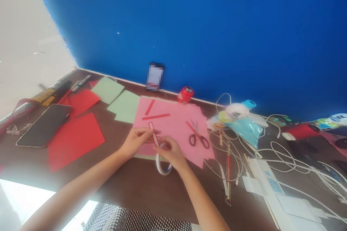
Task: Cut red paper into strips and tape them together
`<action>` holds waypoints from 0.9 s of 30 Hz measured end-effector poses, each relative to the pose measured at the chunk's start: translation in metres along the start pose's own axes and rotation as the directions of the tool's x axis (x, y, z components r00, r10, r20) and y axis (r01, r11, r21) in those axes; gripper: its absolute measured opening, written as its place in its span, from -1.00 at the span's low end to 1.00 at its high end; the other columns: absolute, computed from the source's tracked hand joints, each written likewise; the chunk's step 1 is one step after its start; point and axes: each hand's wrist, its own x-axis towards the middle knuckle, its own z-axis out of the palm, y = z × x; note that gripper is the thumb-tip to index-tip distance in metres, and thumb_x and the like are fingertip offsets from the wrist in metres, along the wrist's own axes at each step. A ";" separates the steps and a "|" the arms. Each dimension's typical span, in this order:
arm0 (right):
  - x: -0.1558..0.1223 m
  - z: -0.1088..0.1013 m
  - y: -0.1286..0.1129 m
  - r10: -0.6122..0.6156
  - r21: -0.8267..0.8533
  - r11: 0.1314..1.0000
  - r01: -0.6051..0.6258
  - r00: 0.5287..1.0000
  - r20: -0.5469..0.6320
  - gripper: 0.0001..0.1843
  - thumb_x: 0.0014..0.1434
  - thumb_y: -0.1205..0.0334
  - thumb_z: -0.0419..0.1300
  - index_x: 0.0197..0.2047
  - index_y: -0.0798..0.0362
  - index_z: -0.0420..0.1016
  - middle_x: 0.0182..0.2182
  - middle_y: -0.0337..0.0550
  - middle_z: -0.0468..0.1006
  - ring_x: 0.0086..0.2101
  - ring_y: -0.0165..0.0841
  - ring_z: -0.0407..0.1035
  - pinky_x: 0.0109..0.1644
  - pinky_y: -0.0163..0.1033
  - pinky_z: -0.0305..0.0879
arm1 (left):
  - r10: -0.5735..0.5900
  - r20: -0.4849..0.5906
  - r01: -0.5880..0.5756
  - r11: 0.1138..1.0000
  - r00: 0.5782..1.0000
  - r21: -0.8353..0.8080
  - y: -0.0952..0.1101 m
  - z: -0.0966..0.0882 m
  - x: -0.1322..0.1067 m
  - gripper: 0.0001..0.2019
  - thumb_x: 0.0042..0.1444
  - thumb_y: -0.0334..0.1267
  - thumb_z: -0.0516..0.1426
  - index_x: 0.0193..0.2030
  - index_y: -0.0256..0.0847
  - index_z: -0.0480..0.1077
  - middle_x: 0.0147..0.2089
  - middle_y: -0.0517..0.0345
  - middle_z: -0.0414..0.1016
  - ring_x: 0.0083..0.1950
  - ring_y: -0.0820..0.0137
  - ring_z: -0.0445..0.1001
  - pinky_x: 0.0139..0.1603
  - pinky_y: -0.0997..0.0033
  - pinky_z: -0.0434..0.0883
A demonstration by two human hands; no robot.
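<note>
My left hand (137, 141) is closed, pinching a narrow red paper strip (154, 136) with a white band of tape along its face. My right hand (172, 152) is closed around the upper edge of a roll of white tape (162, 170), its fingertips at the strip's lower end. Both hands are just over the near edge of a pink paper sheet (173, 133). Two loose red strips (155, 116) lie on that sheet beyond my hands. To the right, open scissors (199, 139) with dark handles rest across another red strip (189, 126).
Red sheets (81, 139), green sheets (126, 104) and a large phone (43, 126) lie left. A smaller phone (155, 76) leans against the blue wall, near a red container (185, 95). Right are a glue bottle (230, 114), tangled white cables (284, 166) and a power strip (267, 184).
</note>
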 end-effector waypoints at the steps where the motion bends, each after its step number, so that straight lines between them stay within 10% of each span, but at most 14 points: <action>1: 0.000 0.000 -0.002 0.017 0.013 1.000 -0.017 1.000 -0.006 -0.72 -0.14 0.07 0.27 -0.36 0.04 0.43 -0.31 -0.21 0.43 -0.30 -0.34 0.30 -0.26 -0.26 0.20 | -0.003 0.010 0.003 1.000 1.000 -0.003 0.000 0.000 0.000 -0.70 0.01 -0.10 0.17 -0.22 -0.28 0.51 -0.19 -0.07 0.55 -0.22 0.17 0.53 -0.15 0.14 0.46; 12: -0.002 0.002 -0.013 0.034 0.101 0.994 -0.031 0.999 -0.021 -0.69 -0.16 0.09 0.29 -0.31 0.04 0.45 -0.28 -0.18 0.46 -0.38 -0.38 0.35 -0.37 -0.29 0.27 | -0.042 0.157 0.065 0.988 0.987 -0.141 0.007 0.002 -0.001 -0.67 -0.01 -0.19 0.20 -0.09 -0.24 0.44 -0.01 -0.11 0.45 -0.01 0.18 0.44 0.04 0.13 0.34; 20: -0.001 0.002 -0.005 -0.002 0.119 0.993 0.008 0.999 -0.050 -0.64 -0.11 0.07 0.26 -0.25 0.03 0.31 -0.27 -0.16 0.45 -0.29 -0.33 0.39 -0.25 -0.21 0.33 | -0.120 0.219 0.096 0.989 0.968 0.115 -0.005 -0.003 0.003 -0.66 0.04 -0.11 0.14 -0.09 -0.26 0.45 -0.04 -0.08 0.48 0.00 0.19 0.43 0.09 0.17 0.31; 27: -0.012 0.000 0.000 -0.553 -0.500 0.773 0.391 0.801 -0.229 -0.60 -0.08 0.10 0.25 -0.18 0.02 0.27 -0.17 -0.01 0.33 -0.10 -0.16 0.25 -0.04 0.01 0.21 | -0.098 0.040 0.097 0.995 0.994 0.015 -0.003 -0.011 0.008 -0.62 0.01 -0.10 0.17 -0.05 -0.25 0.42 0.07 -0.13 0.38 -0.02 0.17 0.45 0.05 0.13 0.35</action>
